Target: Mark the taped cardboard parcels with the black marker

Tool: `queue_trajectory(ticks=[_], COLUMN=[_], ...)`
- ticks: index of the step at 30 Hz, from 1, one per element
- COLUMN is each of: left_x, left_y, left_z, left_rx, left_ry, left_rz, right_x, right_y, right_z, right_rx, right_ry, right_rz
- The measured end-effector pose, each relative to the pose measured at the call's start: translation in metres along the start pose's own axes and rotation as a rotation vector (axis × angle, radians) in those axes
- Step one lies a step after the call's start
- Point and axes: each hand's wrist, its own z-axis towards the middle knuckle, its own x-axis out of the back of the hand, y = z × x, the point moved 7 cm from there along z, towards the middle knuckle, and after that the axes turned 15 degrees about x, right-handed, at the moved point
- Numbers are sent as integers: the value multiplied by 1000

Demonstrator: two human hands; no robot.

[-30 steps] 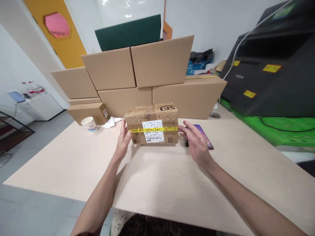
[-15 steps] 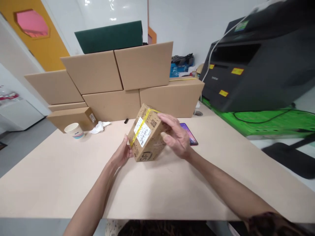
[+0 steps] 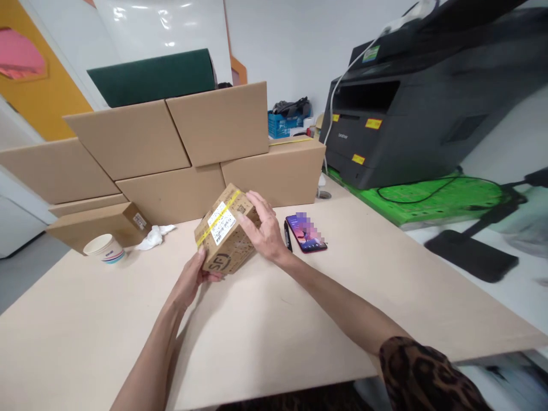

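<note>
A small printed cardboard parcel [image 3: 223,236] with a white label and a yellow tape band is tilted up on the pale table [image 3: 299,308]. My left hand [image 3: 190,279] grips its lower left corner from below. My right hand [image 3: 263,231] wraps over its right side, fingers curled on the top edge. Just right of the parcel lie a black pen [image 3: 287,235] and a phone [image 3: 305,233], screen up.
Several large plain cartons [image 3: 171,154] are stacked along the table's far edge, a dark green board [image 3: 154,77] behind them. A paper cup [image 3: 104,249] and a crumpled tissue [image 3: 154,236] sit at the left. A black printer [image 3: 411,108] stands on a green mat [image 3: 436,197] at the right.
Both hands took hold of the parcel, lifted it off its base and turned it, so the label now faces up and left. The view has swung to the right.
</note>
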Motion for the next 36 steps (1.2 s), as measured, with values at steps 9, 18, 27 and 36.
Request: queue_trajectory(ticks=[9,18,27,36], left_x=[47,46,2,-6], left_y=[31,53,57,28], left_z=[-11,-42,-52,-21], left_rx=[-452,-776,-839,-369], left_ry=[374,374,251,73], left_rz=[99,-75,107,310], right_x=[-21,-33,-56,-37], right_y=[58,34,45,38], right_z=[-62,-101,-134,-110], right_rx=[-565,-641,-846,-594], right_ry=[-8,-28,-182,-226], right_rz=[474,640,592,461])
